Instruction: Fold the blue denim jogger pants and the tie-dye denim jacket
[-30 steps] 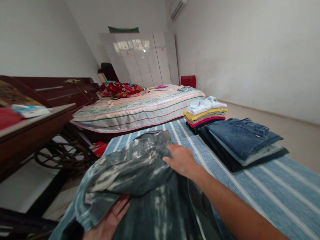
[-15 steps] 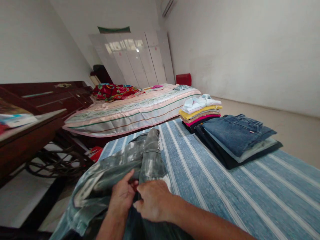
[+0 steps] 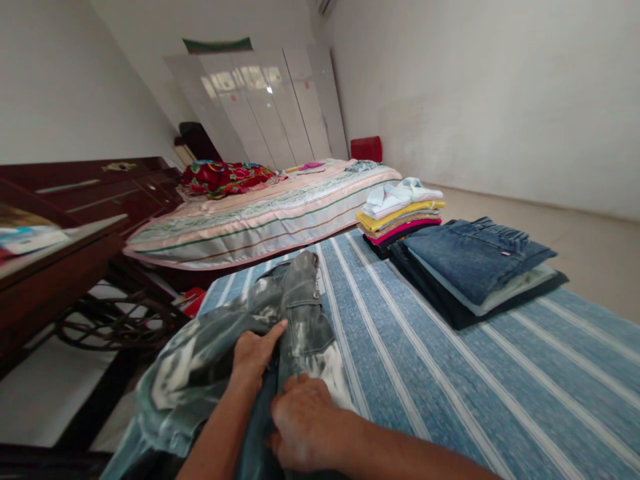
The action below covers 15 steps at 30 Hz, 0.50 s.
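Grey-green trousers (image 3: 307,320) with pale mottled patches and a patch pocket lie on the striped blue bed cover before me, with one side folded over lengthwise. My left hand (image 3: 254,353) is at the fold, its thumb stretched along the cloth and its other fingers partly hidden in the fabric. Nearer to me, my right hand (image 3: 303,420) is closed in a fist round the edge of the folded part. The lower end of the trousers is partly hidden behind my forearms.
Folded blue jeans (image 3: 480,257) top a pile on the right. Beside them rises a stack of folded tops (image 3: 400,213). A second bed (image 3: 260,223) with a red floral blanket (image 3: 225,180) stands beyond. At left is a wooden table (image 3: 60,260) over an iron wheel (image 3: 115,323).
My hands have moved apart along the trousers: the left slid forward up the fold, the right drew back toward me. The view has shifted slightly.
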Available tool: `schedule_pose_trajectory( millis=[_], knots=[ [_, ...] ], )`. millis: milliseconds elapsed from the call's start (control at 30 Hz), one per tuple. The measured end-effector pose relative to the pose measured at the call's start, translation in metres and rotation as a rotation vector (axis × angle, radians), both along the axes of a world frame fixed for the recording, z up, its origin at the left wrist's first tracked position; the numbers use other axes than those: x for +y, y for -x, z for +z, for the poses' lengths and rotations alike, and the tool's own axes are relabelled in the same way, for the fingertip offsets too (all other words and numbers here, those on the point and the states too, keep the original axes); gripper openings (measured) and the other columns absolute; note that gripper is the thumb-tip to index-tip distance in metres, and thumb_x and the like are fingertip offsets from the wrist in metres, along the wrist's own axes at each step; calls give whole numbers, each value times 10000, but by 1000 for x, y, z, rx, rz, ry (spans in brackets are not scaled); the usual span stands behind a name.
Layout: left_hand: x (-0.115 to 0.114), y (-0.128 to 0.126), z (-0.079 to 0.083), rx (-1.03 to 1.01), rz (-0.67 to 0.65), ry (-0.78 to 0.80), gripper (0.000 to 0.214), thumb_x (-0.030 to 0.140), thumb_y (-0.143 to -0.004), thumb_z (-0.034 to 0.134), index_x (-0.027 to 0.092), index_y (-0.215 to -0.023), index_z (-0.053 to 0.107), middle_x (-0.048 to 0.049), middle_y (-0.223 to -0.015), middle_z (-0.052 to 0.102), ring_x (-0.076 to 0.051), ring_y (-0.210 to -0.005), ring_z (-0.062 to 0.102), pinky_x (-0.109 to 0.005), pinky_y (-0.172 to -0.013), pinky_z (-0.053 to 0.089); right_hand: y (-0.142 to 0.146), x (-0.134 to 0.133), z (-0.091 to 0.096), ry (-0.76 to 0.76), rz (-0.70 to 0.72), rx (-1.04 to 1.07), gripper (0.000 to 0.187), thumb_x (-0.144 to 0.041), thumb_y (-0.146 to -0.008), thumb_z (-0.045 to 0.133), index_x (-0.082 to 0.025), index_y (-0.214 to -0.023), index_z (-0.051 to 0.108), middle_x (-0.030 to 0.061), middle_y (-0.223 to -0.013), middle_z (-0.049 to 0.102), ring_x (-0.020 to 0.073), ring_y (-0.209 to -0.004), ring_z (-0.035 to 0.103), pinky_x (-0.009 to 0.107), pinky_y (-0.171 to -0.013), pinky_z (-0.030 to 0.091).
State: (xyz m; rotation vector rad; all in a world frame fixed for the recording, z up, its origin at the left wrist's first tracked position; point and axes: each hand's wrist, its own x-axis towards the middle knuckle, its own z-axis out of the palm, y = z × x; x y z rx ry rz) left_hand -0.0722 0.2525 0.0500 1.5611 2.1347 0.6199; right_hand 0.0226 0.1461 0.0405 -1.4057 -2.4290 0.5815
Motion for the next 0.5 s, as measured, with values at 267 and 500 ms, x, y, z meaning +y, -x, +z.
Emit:
schedule_pose_trajectory(
  millis=[267, 500],
  knots=[
    [-3, -34, 41, 591, -423, 74, 290, 433, -724, 602, 164, -618, 604, -190, -868, 686, -376, -941, 623, -449, -814, 436, -33, -12, -4, 9, -55, 203, 267, -351, -800, 524, -157, -902, 677, 111, -913, 669, 249, -843, 620, 353, -743, 491],
    [67, -86, 43, 669, -412, -109, 529, 525, -836, 449, 102, -1143, 534, -213, -1122, 618, -345, -1062, 577, -418, -847, 442, -49, -23, -41, -11, -327, 366, 172, -313, -771, 601, -168, -848, 650, 73, -936, 626, 229, -961, 545, 344, -844, 441]
  ],
)
